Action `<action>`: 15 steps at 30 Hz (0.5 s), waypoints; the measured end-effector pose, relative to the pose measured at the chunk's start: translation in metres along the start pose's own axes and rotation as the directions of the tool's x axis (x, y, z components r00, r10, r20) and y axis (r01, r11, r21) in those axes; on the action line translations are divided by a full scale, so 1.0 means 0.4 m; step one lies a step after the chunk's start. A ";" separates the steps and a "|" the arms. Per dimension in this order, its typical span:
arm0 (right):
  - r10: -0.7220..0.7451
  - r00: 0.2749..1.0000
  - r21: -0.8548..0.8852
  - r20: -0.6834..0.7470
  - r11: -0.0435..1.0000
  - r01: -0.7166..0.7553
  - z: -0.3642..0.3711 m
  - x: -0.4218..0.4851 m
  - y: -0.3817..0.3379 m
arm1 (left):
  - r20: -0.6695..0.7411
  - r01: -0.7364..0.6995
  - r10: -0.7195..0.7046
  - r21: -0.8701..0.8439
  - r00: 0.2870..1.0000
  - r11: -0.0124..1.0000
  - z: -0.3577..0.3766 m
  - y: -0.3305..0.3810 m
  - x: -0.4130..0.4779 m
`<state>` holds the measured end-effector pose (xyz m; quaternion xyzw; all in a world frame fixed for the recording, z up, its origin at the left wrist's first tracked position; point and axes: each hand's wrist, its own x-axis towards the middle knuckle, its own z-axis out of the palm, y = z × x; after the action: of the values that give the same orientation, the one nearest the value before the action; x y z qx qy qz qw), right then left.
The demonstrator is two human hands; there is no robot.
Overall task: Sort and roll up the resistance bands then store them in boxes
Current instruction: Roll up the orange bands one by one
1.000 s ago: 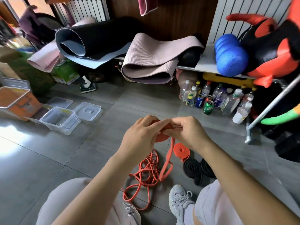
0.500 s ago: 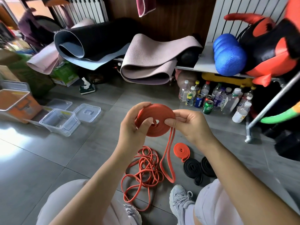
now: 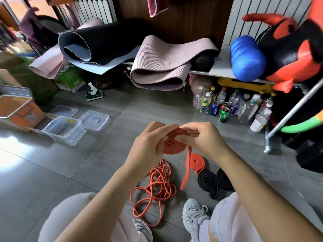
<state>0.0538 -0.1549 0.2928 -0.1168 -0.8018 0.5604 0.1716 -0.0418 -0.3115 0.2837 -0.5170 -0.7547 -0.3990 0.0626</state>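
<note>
In the head view, you hold a wide, flat orange rubber band (image 3: 172, 145) out in front of you, above the grey tiled floor (image 3: 52, 163). Most of it is wound into a round, flat roll. The roll is tipped, so its flat face looks up at you and its far edge sits higher. One loose end hangs from the right side of the roll. That end runs long and straight from top to bottom, and it leans a little to the left as it goes down. You cannot tell if its tip touches the floor.

Your left hand (image 3: 148, 144) has a closed grip on the left side of the roll, with its fingers curled over the top edge. Your right hand (image 3: 202, 138) has a closed grip too, and its bent fingers pinch the top edge of the roll.

On the floor under your hands lies a messy heap of thin orange rubber loops (image 3: 155, 187). Just to its right lies a small rolled orange band (image 3: 196, 161). Near that lie two rolled black bands (image 3: 208, 180), touching each other.

Well off to the left stands a clear plastic box (image 3: 70, 138), open at the top. Its clear lid (image 3: 94, 120) lies flat just beside it. Behind them stands an orange box (image 3: 17, 110). You cannot tell what is in it.
</note>
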 end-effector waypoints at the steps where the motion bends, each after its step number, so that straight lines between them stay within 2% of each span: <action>1: -0.005 1.000 0.035 -0.006 0.999 0.005 -0.003 0.002 -0.003 | -0.037 0.033 -0.035 -0.059 0.999 0.998 0.001 0.001 0.002; 6: -0.028 0.998 0.143 -0.051 0.989 0.035 -0.007 0.008 -0.007 | -0.162 0.146 -0.197 -0.281 0.967 0.948 -0.004 0.007 0.014; 11: -0.065 0.991 0.094 -0.118 0.993 0.076 -0.011 0.009 -0.009 | -0.231 0.195 -0.329 -0.460 0.916 0.866 -0.015 0.012 0.020; 13: -0.083 0.987 0.040 -0.136 0.995 0.089 -0.012 0.006 -0.007 | -0.200 0.214 -0.324 -0.430 0.925 0.877 -0.014 0.014 0.020; 15: -0.090 0.988 -0.027 -0.122 0.996 0.088 -0.009 0.001 -0.005 | -0.154 0.236 -0.291 -0.295 0.944 0.926 -0.015 0.016 0.018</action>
<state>0.0548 -0.1523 0.2960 -0.1171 -0.8001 0.5351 0.2444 -0.0418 -0.3093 0.2949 -0.3724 -0.7455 -0.5527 0.0101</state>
